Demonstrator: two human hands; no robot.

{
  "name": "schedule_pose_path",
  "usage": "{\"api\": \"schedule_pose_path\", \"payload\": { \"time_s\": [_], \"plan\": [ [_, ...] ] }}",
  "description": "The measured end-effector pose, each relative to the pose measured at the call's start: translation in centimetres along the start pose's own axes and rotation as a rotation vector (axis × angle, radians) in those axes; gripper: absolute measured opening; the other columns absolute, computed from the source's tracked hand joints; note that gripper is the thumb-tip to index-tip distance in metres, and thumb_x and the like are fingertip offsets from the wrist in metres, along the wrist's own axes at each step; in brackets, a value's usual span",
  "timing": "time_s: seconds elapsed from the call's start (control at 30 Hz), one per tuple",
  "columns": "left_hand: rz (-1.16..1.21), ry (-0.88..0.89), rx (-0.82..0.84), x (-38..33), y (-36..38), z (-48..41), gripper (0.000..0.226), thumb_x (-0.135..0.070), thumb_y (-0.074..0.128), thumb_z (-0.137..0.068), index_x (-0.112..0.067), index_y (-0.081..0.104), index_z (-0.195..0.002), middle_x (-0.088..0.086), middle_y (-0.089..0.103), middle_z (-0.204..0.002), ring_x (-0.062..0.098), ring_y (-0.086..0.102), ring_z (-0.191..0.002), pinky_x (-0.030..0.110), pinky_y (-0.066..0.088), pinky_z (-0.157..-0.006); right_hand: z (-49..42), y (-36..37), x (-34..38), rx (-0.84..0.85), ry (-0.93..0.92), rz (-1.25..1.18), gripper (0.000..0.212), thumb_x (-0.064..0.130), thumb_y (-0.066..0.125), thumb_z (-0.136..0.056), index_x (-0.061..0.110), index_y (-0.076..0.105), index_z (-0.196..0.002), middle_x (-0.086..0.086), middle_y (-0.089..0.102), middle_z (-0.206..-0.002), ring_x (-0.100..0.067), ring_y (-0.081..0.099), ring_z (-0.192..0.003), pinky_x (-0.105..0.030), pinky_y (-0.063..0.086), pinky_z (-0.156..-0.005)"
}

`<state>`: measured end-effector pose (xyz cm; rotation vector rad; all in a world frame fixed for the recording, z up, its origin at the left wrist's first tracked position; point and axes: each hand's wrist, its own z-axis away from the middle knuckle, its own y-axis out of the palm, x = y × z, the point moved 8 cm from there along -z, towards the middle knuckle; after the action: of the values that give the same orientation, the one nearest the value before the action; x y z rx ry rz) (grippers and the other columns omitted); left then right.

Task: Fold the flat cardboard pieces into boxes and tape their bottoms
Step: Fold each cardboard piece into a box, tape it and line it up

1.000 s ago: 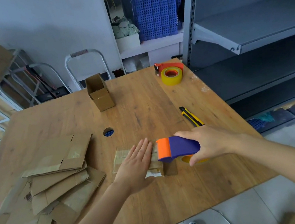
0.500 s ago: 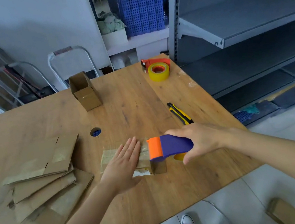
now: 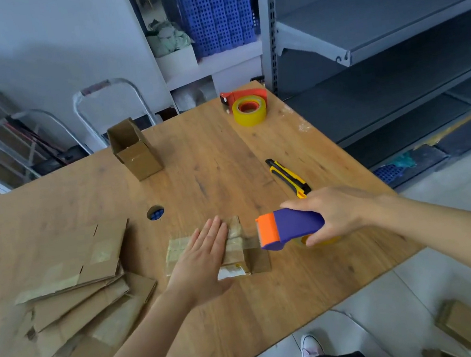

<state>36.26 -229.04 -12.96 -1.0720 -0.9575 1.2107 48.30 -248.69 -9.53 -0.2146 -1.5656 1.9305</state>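
Fingers [image 3: 216, 234] of the left hand [image 3: 203, 261] lie straight and flat, pressing the folded box [image 3: 236, 249] onto the surface [image 3: 211, 166]. Just right of the box, the right hand [image 3: 336, 212] grips a purple tape dispenser [image 3: 292, 226], with clear tape stretched between. Bottom-taping looks underway; the next move probably calls for tearing the strip and smoothing it. Flat cardboard pieces [image 3: 84, 275] lie left of the box.

Left grip [image 3: 206, 256] flat, palm down; right grip [image 3: 336, 212] curled.
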Motion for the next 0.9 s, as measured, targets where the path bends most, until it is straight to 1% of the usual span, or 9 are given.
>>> {"api": "schedule_pose_path", "payload": {
  "time_s": [0.1, 0.17, 0.23, 0.3, 0.37, 0.47, 0.57, 0.73, 0.9],
  "plan": [
    [0.007, 0.001, 0.027, 0.2, 0.5, 0.0, 0.109, -0.070, 0.044, -0.084, -0.014, -0.025, -0.148, -0.001, -0.035, -0.151, 0.016, -0.032, -0.140, 0.030, -0.020, -0.114, -0.5, 0.4, 0.6, 0.013, -0.020, 0.029, 0.082, 0.062, 0.063, -0.079, 0.038, 0.022, -0.146, 0.011, 0.050, -0.105, -0.012, 0.049, -0.089, -0.032, 0.049, -0.078],
    [0.042, 0.007, 0.044, 0.3, 0.7, -0.1, 0.110, -0.081, 0.031, -0.078, -0.016, -0.023, -0.148, -0.003, -0.033, -0.152, 0.014, -0.031, -0.141, 0.032, -0.015, -0.118, -0.8, 0.6, 0.8, 0.023, -0.023, 0.053, 0.081, 0.062, 0.062, -0.079, 0.039, 0.022, -0.145, 0.007, 0.055, -0.108, -0.014, 0.052, -0.090, -0.035, 0.051, -0.077],
    [0.236, -0.026, 0.031, 0.5, 0.2, -0.3, 0.108, -0.087, 0.019, -0.075, -0.019, -0.015, -0.151, -0.007, -0.023, -0.156, 0.006, -0.024, -0.143, 0.028, -0.013, -0.117, -1.0, 0.6, 1.0, 0.026, -0.012, 0.093, 0.080, 0.060, 0.062, -0.080, 0.038, 0.022, -0.145, 0.004, 0.055, -0.107, -0.017, 0.053, -0.092, -0.035, 0.051, -0.077],
    [0.541, -0.139, 0.010, 1.2, -0.3, -0.7, 0.086, -0.072, 0.024, -0.089, -0.023, -0.003, -0.154, -0.010, -0.006, -0.161, 0.001, -0.009, -0.144, 0.026, -0.004, -0.117, -1.3, 0.5, 1.6, 0.019, -0.015, 0.133, 0.081, 0.058, 0.062, -0.083, 0.035, 0.020, -0.148, 0.002, 0.055, -0.108, -0.018, 0.054, -0.095, -0.032, 0.047, -0.073],
    [0.680, -0.250, -0.047, 1.3, -0.8, -1.4, 0.067, -0.055, 0.028, -0.099, -0.023, 0.009, -0.154, -0.009, 0.012, -0.161, 0.006, 0.006, -0.146, 0.030, 0.007, -0.118, -1.5, 0.5, 2.2, 0.003, -0.025, 0.164, 0.082, 0.058, 0.061, -0.084, 0.032, 0.019, -0.150, 0.001, 0.056, -0.110, -0.018, 0.055, -0.098, -0.029, 0.041, -0.068],
    [0.462, -0.360, -0.106, 0.6, -1.4, -2.7, 0.069, -0.060, 0.037, -0.092, -0.024, 0.025, -0.150, -0.006, 0.029, -0.151, 0.016, 0.018, -0.142, 0.035, 0.014, -0.115, -1.4, 0.3, 2.3, -0.016, -0.014, 0.172, 0.083, 0.059, 0.062, -0.082, 0.033, 0.020, -0.149, 0.001, 0.057, -0.113, -0.019, 0.056, -0.099, -0.029, 0.040, -0.067],
    [0.316, -0.423, -0.124, 0.2, -1.7, -3.3, 0.067, -0.064, 0.042, -0.083, -0.030, 0.035, -0.141, -0.006, 0.035, -0.140, 0.021, 0.025, -0.134, 0.038, 0.017, -0.111, -0.9, 0.3, 2.0, -0.008, 0.009, 0.159, 0.083, 0.060, 0.063, -0.081, 0.033, 0.022, -0.148, 0.000, 0.058, -0.114, -0.020, 0.057, -0.098, -0.031, 0.048, -0.071],
    [0.308, -0.424, -0.160, 0.1, -1.5, -3.4, 0.058, -0.054, 0.045, -0.081, -0.029, 0.040, -0.133, -0.005, 0.039, -0.136, 0.020, 0.029, -0.131, 0.042, 0.010, -0.115, -1.3, -0.1, 3.1, 0.040, 0.042, 0.176, 0.073, 0.053, 0.065, -0.080, 0.029, 0.035, -0.142, 0.000, 0.060, -0.105, -0.022, 0.059, -0.093, -0.032, 0.048, -0.067],
    [0.321, -0.396, -0.137, 0.3, -1.1, -3.7, 0.076, -0.059, 0.029, -0.067, -0.026, 0.040, -0.135, -0.004, 0.041, -0.139, 0.018, 0.027, -0.137, 0.047, 0.003, -0.118, -2.3, -0.1, 3.9, 0.122, 0.087, 0.146, 0.056, 0.046, 0.069, -0.074, 0.022, 0.049, -0.120, 0.002, 0.057, -0.091, -0.022, 0.057, -0.082, -0.033, 0.047, -0.059]
  ]
}}
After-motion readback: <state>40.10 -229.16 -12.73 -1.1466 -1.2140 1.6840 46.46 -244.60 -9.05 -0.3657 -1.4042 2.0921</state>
